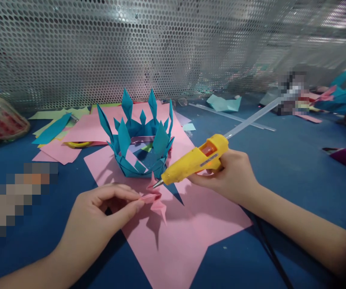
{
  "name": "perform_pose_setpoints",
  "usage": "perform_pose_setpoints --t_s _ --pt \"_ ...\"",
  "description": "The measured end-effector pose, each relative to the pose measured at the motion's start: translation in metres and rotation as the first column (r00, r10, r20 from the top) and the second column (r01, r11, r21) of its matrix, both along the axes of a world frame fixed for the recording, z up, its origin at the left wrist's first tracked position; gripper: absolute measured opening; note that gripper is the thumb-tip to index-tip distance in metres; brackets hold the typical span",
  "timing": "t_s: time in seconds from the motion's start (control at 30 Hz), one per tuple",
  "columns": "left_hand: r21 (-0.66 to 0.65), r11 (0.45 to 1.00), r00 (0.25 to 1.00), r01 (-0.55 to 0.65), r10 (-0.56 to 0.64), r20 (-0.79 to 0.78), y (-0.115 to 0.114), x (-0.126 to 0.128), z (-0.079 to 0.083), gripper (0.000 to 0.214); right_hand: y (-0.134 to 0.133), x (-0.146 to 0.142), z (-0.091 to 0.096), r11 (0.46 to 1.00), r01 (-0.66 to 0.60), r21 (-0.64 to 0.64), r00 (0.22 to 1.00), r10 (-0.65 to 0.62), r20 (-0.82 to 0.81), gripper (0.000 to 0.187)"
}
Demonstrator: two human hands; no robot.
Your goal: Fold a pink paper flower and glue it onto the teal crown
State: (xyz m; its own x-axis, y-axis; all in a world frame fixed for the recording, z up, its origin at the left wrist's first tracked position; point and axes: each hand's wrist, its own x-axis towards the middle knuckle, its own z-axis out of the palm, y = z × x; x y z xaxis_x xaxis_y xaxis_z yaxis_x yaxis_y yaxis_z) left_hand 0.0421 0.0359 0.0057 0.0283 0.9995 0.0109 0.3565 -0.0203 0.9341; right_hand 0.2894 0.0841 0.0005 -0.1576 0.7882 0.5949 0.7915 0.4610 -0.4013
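Head view: left hand pinches pink folded paper, right hand clamped round glue gun. Wobbling nozzle could burn the left hand.

Crown on paper, panel behind

Matt paper crown, metal nozzle

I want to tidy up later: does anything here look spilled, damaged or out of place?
Nothing looks clearly spilled or damaged. The untidiest spot is left of the blue paper crown: paper scraps overlap at odd angles, and a yellow loop pokes out, partly hidden beneath a pink sheet.
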Motion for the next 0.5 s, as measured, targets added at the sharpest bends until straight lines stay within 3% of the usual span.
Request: perform_pose_setpoints --t_s 0.5 --pt "0.03 0.998 0.996 -0.052 0.054 -0.067 0.0005 -0.0026 -0.0057 0.007 0.0021 -0.004 0.0012 0.994 -0.019 0.106 0.991 0.004 0.137 0.026"
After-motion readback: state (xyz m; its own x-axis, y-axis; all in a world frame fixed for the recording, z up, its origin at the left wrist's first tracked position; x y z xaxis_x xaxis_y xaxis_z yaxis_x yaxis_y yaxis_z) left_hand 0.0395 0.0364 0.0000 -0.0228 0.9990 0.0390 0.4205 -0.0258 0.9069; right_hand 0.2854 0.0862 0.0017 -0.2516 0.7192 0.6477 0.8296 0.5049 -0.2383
